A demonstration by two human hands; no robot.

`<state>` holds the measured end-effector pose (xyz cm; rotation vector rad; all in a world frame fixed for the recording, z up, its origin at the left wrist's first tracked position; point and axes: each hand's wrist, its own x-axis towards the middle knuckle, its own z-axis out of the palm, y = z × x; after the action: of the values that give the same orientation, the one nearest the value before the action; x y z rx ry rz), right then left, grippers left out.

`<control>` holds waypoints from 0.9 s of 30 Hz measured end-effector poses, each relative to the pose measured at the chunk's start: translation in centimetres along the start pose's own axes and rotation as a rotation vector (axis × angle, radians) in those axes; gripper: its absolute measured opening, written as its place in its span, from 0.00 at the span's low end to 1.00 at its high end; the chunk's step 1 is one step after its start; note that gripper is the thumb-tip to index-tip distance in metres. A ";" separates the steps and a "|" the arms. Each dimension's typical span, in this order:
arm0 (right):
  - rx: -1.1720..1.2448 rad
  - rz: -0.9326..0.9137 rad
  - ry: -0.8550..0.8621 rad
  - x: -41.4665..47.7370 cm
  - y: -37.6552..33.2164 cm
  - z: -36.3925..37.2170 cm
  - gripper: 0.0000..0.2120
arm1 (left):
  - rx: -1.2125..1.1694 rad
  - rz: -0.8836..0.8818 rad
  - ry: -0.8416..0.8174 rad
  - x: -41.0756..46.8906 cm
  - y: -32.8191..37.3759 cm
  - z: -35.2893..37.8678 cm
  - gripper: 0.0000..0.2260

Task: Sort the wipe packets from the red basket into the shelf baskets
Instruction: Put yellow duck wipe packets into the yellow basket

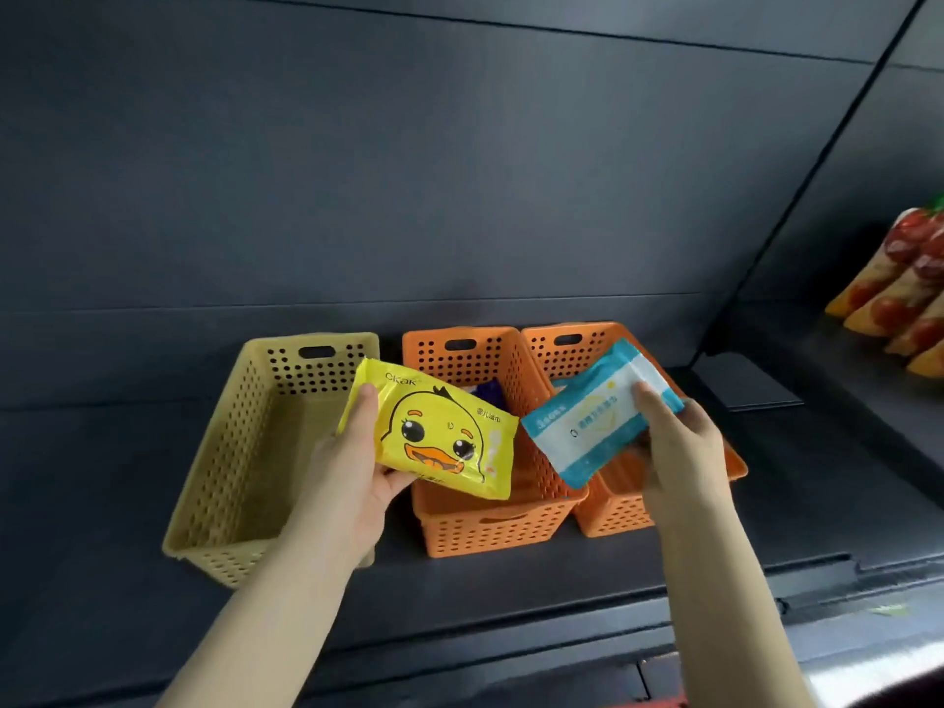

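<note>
My left hand (352,459) grips a yellow wipe packet (434,431) printed with a duck face, held above the gap between the beige basket (240,452) and the middle orange basket (490,523). My right hand (679,447) pinches a blue-and-white wipe packet (592,416), tilted over the right orange basket (613,513). A dark purple packet (488,390) lies inside the middle orange basket, mostly hidden. The beige basket looks empty. All three baskets stand side by side on the dark shelf (511,585). The red basket is out of view.
Red and orange snack pouches (899,288) lean on the neighbouring shelf at the right. A dark back wall (459,171) rises behind the baskets. The shelf's front edge (511,651) runs below my forearms.
</note>
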<state>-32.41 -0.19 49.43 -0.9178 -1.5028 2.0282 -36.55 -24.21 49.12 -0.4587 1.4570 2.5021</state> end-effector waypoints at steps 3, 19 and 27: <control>-0.076 -0.106 0.046 4.0 -0.7 -0.5 0.08 | -0.020 -0.011 0.026 3.0 -0.6 1.8 0.13; -0.892 0.201 -0.269 16.5 1.4 -0.6 0.24 | 0.036 0.011 0.122 11.7 -2.0 5.4 0.11; -1.114 0.227 -0.453 17.7 3.3 -0.5 0.14 | -0.082 0.032 0.095 13.3 -1.7 5.2 0.12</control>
<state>-43.88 11.43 41.94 -1.0426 -3.0116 1.4716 -49.20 -18.53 45.21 -0.5804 1.4090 2.6068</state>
